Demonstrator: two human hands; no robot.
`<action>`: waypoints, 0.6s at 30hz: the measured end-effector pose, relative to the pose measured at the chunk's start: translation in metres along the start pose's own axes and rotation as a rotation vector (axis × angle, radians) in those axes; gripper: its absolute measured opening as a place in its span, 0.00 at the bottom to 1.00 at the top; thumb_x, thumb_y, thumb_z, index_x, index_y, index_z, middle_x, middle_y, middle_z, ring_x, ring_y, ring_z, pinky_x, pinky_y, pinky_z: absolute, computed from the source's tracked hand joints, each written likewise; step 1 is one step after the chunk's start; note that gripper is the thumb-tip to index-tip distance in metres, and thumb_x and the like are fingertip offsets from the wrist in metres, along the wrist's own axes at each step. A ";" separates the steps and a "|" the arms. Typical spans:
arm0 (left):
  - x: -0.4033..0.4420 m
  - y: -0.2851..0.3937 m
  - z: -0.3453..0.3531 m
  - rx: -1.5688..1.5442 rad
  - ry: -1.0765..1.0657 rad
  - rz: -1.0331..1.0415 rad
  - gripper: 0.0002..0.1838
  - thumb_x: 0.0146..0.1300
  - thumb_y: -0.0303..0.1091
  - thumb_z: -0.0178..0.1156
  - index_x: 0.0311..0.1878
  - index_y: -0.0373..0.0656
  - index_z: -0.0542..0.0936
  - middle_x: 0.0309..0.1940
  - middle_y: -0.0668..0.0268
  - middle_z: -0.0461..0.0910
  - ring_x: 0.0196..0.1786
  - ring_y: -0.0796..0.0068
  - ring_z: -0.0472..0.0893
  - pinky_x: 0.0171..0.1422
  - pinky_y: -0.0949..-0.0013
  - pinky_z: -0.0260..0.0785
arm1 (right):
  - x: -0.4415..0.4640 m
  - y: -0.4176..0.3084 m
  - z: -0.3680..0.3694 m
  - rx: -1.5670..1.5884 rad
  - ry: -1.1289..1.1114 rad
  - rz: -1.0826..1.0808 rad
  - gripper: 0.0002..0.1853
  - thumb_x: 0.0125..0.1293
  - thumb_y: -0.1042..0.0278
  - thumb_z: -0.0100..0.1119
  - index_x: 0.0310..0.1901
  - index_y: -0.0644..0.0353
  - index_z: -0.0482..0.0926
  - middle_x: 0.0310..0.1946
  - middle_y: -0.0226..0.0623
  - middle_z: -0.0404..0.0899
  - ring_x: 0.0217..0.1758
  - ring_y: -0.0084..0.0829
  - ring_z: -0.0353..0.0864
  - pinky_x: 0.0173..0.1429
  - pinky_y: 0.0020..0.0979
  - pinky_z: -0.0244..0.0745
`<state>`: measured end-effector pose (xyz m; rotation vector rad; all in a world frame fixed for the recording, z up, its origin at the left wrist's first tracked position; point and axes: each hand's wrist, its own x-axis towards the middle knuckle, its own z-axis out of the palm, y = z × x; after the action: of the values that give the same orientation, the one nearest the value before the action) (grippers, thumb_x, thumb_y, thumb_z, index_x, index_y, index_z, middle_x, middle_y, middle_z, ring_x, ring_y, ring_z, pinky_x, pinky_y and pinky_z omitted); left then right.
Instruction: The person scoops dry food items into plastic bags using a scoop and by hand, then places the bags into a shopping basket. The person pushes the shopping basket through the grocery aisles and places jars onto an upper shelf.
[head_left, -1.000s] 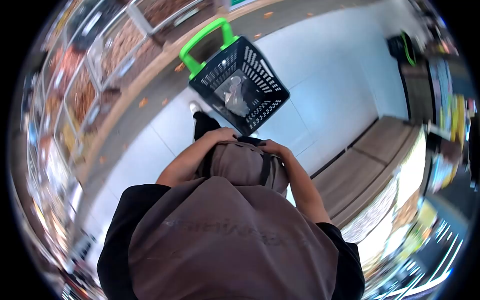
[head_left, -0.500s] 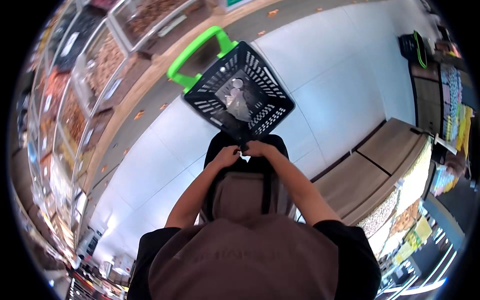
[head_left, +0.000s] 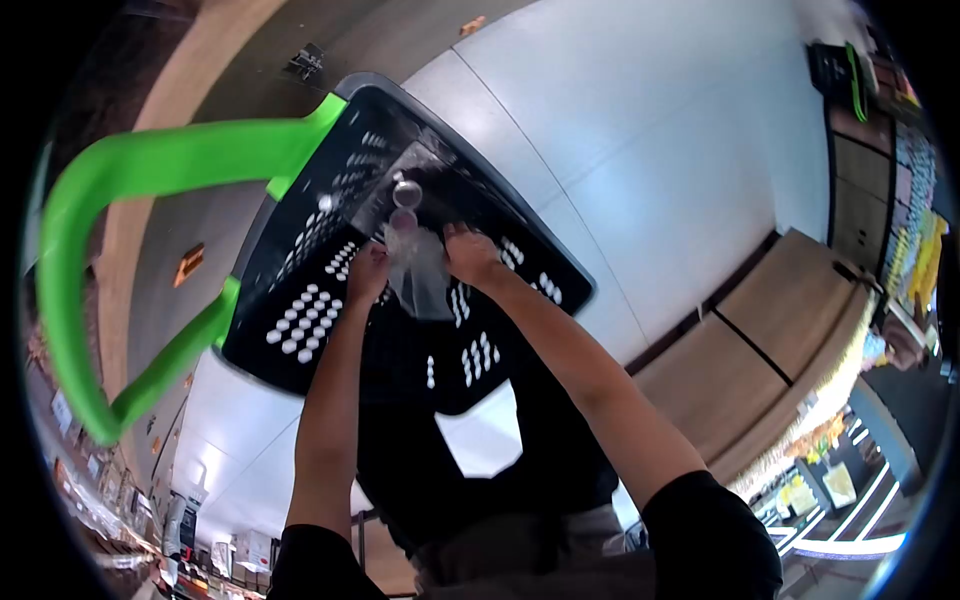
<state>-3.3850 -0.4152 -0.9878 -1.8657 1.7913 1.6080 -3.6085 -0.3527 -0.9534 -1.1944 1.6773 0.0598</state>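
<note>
Both my hands reach down inside a black shopping basket [head_left: 545,240] with a bright green handle [head_left: 190,155]. A clear plastic bag [head_left: 418,275] lies in the basket between them. My left hand [head_left: 369,270] is close by the bag's left edge, its fingers partly hidden and loosely bent. On the bag's right side is my right hand [head_left: 470,254], fingers apart and pointing into the basket. Whether either hand touches the bag I cannot make out. Just beyond the bag sit two small round things, a clear disc [head_left: 407,194] and a darker pinkish one [head_left: 403,221].
Pale floor tiles [head_left: 640,130] extend to the right of the basket. A wooden ledge [head_left: 170,90] runs along the left, with a brown leaf [head_left: 188,264] by it. Brown cabinets [head_left: 730,340] stand at right. Another black basket [head_left: 838,80] is at the far right.
My hands have moved from the basket's near edge down into it, to either side of the bag. The basket appears larger and closer, its handle swung toward the left of the view.
</note>
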 end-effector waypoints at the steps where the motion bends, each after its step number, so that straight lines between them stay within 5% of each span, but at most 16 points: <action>1: 0.024 0.007 0.009 0.028 0.000 -0.118 0.18 0.57 0.38 0.68 0.46 0.37 0.79 0.39 0.54 0.85 0.43 0.58 0.85 0.48 0.62 0.75 | 0.031 0.002 -0.001 -0.153 0.027 -0.075 0.27 0.59 0.63 0.62 0.60 0.62 0.69 0.59 0.55 0.73 0.62 0.52 0.76 0.61 0.46 0.75; 3: 0.083 -0.057 0.057 0.330 0.218 0.118 0.31 0.51 0.40 0.73 0.57 0.38 0.74 0.49 0.49 0.82 0.51 0.51 0.83 0.55 0.57 0.75 | 0.083 0.007 0.012 -0.292 0.055 -0.168 0.33 0.59 0.66 0.63 0.66 0.56 0.65 0.66 0.52 0.67 0.65 0.51 0.73 0.62 0.45 0.75; 5: 0.104 -0.056 0.075 0.098 0.067 0.043 0.42 0.49 0.41 0.74 0.65 0.38 0.67 0.55 0.44 0.77 0.55 0.44 0.80 0.61 0.53 0.73 | 0.126 0.010 0.028 -0.443 0.202 -0.360 0.38 0.59 0.68 0.65 0.70 0.56 0.60 0.69 0.49 0.61 0.72 0.49 0.63 0.67 0.44 0.70; 11: 0.111 -0.047 0.092 0.215 0.213 0.252 0.44 0.49 0.41 0.74 0.68 0.42 0.63 0.54 0.47 0.77 0.55 0.44 0.79 0.58 0.51 0.74 | 0.186 0.041 0.082 -0.025 0.425 -0.491 0.32 0.57 0.73 0.66 0.65 0.43 0.69 0.60 0.48 0.67 0.64 0.52 0.70 0.64 0.43 0.74; 15: 0.076 0.009 0.047 0.246 0.017 0.036 0.40 0.45 0.41 0.77 0.61 0.43 0.69 0.49 0.51 0.81 0.54 0.50 0.81 0.55 0.54 0.75 | 0.122 0.033 0.039 0.047 0.268 -0.164 0.33 0.52 0.73 0.70 0.60 0.50 0.68 0.56 0.51 0.69 0.59 0.56 0.73 0.62 0.45 0.74; 17: 0.033 0.044 0.011 0.240 -0.011 0.035 0.39 0.43 0.41 0.78 0.59 0.42 0.71 0.46 0.53 0.83 0.53 0.54 0.82 0.55 0.58 0.75 | 0.062 0.020 0.000 0.170 0.237 -0.077 0.31 0.58 0.64 0.69 0.62 0.54 0.67 0.65 0.56 0.68 0.67 0.53 0.70 0.70 0.44 0.67; 18: 0.006 0.065 -0.009 0.174 -0.030 0.054 0.38 0.43 0.40 0.78 0.58 0.43 0.72 0.46 0.55 0.83 0.53 0.57 0.82 0.56 0.61 0.74 | 0.033 0.013 -0.018 0.276 0.216 -0.034 0.36 0.50 0.64 0.75 0.61 0.54 0.68 0.58 0.53 0.73 0.64 0.52 0.73 0.68 0.43 0.69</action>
<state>-3.4311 -0.4450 -0.9511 -1.7229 1.9157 1.4365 -3.6293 -0.3783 -0.9759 -1.0471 1.7832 -0.3227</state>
